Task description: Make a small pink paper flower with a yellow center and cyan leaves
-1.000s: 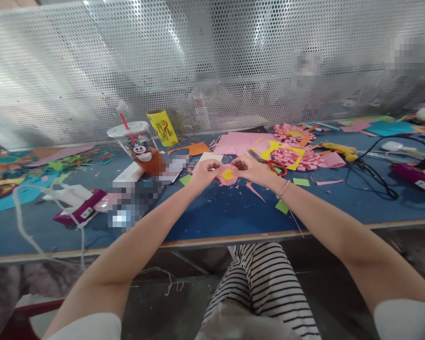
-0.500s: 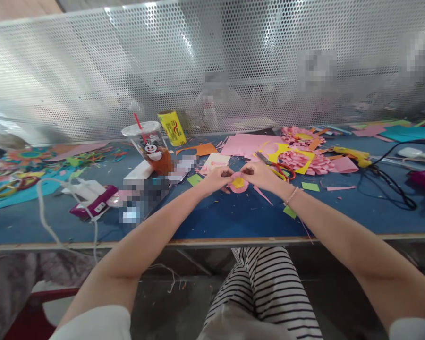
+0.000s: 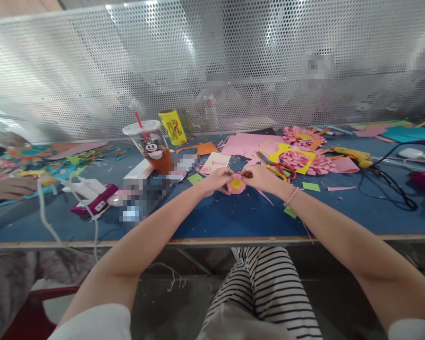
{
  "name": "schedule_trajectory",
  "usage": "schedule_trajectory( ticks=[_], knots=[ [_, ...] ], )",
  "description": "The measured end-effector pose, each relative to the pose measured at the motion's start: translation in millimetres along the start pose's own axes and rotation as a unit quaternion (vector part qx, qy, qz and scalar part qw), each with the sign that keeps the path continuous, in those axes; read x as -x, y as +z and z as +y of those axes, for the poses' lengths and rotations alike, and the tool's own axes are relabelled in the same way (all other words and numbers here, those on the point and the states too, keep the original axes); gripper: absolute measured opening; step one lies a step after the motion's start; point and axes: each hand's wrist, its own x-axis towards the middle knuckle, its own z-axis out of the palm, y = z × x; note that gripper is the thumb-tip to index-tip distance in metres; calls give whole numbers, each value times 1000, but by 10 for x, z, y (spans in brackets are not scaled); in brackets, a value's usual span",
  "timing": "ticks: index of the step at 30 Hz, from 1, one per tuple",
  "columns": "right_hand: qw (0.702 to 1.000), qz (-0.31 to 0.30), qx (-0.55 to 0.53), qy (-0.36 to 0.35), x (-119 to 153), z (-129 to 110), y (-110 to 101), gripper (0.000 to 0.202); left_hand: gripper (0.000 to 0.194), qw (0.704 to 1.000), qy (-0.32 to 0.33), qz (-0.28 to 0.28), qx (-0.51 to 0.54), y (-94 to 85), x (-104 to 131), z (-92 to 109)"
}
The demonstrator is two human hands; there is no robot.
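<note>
A small pink paper flower with a yellow centre (image 3: pixel 236 184) is held above the blue table between my two hands. My left hand (image 3: pixel 219 181) pinches its left edge, fingers closed. On its right edge, the fingers of my right hand (image 3: pixel 255 176) are closed too. Red-and-yellow scissors (image 3: pixel 276 166) lie just beyond my right hand, beside yellow cut paper (image 3: pixel 306 163) and fringed pink paper flowers (image 3: pixel 318 164). A cream paper sheet (image 3: pixel 217 161) with pink bits lies behind my left hand, and a large pink sheet (image 3: pixel 244 144) is farther back.
A drink cup (image 3: pixel 157 153) and a yellow can (image 3: pixel 173 127) stand at the back left. Nearer are a purple power strip (image 3: pixel 99 203) with white cables. Another person's hand (image 3: pixel 12 188) is at the far left. A yellow glue gun (image 3: pixel 354 156) lies to the right.
The flower has shifted slightly left and tilted between my fingers. Another person's hand has come in at the far left, over the scissors there.
</note>
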Motion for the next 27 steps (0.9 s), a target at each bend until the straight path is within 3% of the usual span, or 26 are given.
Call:
schedule_trajectory(
  ticks=[10,16,19,24,27],
  knots=[
    [973,-55,-216,67,-146,259,41,9,18,993,-30,-30,108,-40,-18,0],
    [949,-75,-289,106,-128,236,36,12,27,991,-21,-32,130,-58,-39,-26],
    [962,-67,-252,81,-110,197,8,12,28,989,1,-32,143,-65,-36,-27],
    [998,-3,-70,-8,-80,138,-41,17,31,991,20,-21,127,-84,-41,-33],
    [998,-2,-70,-1,-66,112,-54,18,33,994,30,-8,108,-85,-57,-44]
  ],
)
